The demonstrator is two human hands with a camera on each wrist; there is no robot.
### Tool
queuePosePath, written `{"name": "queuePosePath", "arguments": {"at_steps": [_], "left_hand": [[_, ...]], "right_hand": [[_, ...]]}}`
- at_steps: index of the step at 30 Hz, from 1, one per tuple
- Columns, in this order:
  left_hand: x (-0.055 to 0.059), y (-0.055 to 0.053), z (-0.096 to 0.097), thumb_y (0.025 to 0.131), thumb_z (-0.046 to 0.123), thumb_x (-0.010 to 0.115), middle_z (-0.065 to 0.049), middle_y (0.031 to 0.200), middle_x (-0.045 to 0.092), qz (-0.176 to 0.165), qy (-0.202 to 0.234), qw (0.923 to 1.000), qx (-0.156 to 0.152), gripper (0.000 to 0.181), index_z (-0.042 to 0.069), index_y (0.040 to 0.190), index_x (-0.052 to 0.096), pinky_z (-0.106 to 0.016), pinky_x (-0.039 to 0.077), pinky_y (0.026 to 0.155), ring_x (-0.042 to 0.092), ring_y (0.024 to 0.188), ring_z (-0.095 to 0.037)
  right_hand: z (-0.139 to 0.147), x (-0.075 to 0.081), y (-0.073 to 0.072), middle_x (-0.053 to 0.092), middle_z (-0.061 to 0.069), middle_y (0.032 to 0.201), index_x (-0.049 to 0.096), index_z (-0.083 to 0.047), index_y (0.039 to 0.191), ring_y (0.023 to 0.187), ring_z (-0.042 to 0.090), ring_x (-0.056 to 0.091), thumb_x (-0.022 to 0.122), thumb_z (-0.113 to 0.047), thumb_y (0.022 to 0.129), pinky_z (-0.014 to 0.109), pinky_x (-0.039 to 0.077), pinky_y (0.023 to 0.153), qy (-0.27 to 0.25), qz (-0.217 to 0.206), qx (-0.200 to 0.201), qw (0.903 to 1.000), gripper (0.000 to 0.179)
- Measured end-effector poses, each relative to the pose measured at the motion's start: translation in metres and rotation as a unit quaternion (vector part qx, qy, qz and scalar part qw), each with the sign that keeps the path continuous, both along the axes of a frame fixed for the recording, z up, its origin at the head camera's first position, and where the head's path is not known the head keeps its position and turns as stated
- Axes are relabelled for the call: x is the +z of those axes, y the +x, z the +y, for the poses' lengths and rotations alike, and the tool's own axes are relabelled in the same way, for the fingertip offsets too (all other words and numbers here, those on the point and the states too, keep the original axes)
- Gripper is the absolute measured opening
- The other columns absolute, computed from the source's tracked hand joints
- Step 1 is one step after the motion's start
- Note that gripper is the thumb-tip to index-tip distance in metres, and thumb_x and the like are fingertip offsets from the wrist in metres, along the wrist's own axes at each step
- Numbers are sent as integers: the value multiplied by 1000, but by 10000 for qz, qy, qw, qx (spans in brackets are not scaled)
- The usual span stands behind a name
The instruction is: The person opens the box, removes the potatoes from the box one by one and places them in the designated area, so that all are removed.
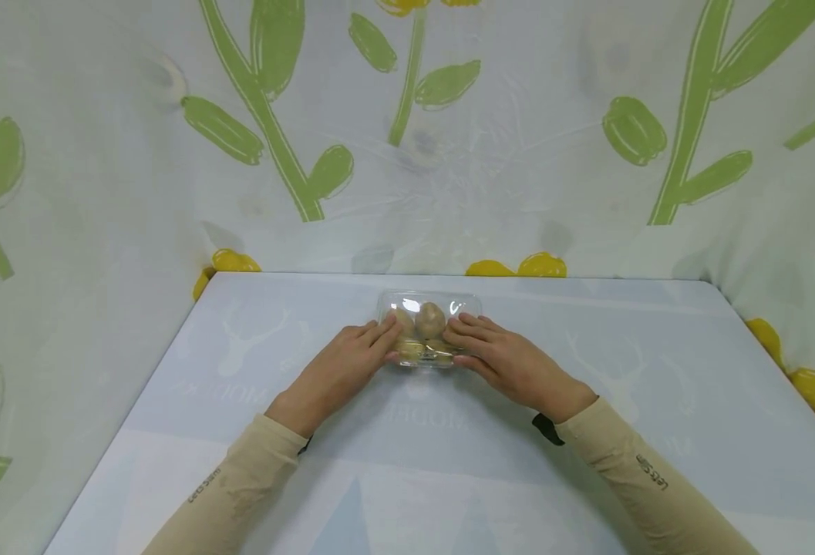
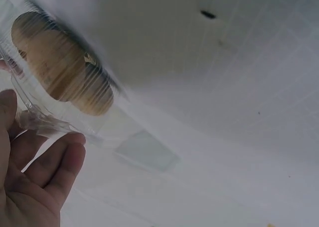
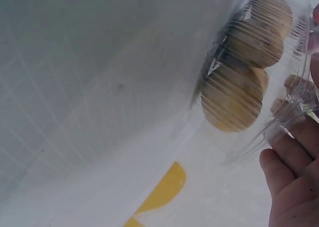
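A clear plastic clamshell box (image 1: 424, 362) sits near the far edge of the table with several potatoes (image 1: 430, 320) inside. My left hand (image 1: 348, 366) grips its left side, fingers over the lid and thumb at the front edge. On the other side my right hand (image 1: 511, 366) holds it the same way. Through the ribbed wall, the left wrist view shows brown potatoes (image 2: 55, 62) beside my curled fingers (image 2: 65, 162). In the right wrist view, potatoes (image 3: 232, 100) show behind the plastic, fingers at the box's rim. My fingers partly cover both ends of the lid.
The box rests on a table (image 1: 407, 478) with a pale printed cover. Just past its back edge stands a white curtain (image 1: 504, 177) with green leaves and yellow flowers, which also runs along both sides.
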State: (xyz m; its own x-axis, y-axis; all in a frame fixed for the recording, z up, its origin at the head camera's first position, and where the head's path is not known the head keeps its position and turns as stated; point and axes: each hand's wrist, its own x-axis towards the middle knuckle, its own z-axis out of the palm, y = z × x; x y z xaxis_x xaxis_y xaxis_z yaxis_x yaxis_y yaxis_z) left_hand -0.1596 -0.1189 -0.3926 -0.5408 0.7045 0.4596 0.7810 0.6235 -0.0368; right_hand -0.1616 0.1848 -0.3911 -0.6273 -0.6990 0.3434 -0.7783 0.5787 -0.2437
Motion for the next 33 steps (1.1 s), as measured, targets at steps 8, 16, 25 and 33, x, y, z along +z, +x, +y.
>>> {"name": "queuePosePath", "arguments": {"at_steps": [8, 16, 25, 33], "left_hand": [[0, 2, 2, 99, 17, 67, -21, 136, 61, 155, -93, 9998, 64, 44, -5, 137, 57, -46, 52, 94, 66, 113, -37], [3, 0, 2, 99, 19, 67, -17, 132, 65, 310, -17, 9995, 101, 39, -2, 132, 63, -45, 54, 91, 67, 109, -35], [7, -4, -2, 98, 16, 69, -13, 134, 65, 364, 274, 9989, -113, 40, 0, 134, 63, -43, 54, 93, 67, 107, -31], [11, -11, -9, 94, 18, 74, -13, 134, 65, 751, 440, 9957, -311, 51, -2, 138, 59, -42, 56, 90, 68, 104, -31]], "right_hand": [[0, -1, -1, 54, 13, 148, 59, -6, 142, 141, 30, 45, 64, -21, 102, 45, 36, 115, 7, 104, 27, 9999, 43], [2, 3, -3, 55, 13, 147, 60, -7, 142, 140, 30, 47, 66, -19, 100, 45, 39, 113, -83, 22, 117, 9999, 45], [8, 7, -5, 53, 13, 149, 59, -9, 143, 142, 30, 44, 71, -12, 95, 44, 42, 110, -391, -281, 185, 9987, 50], [10, 11, -7, 54, 13, 148, 58, -6, 144, 140, 32, 47, 76, -8, 90, 43, 48, 104, -631, 76, 153, 9979, 57]]}}
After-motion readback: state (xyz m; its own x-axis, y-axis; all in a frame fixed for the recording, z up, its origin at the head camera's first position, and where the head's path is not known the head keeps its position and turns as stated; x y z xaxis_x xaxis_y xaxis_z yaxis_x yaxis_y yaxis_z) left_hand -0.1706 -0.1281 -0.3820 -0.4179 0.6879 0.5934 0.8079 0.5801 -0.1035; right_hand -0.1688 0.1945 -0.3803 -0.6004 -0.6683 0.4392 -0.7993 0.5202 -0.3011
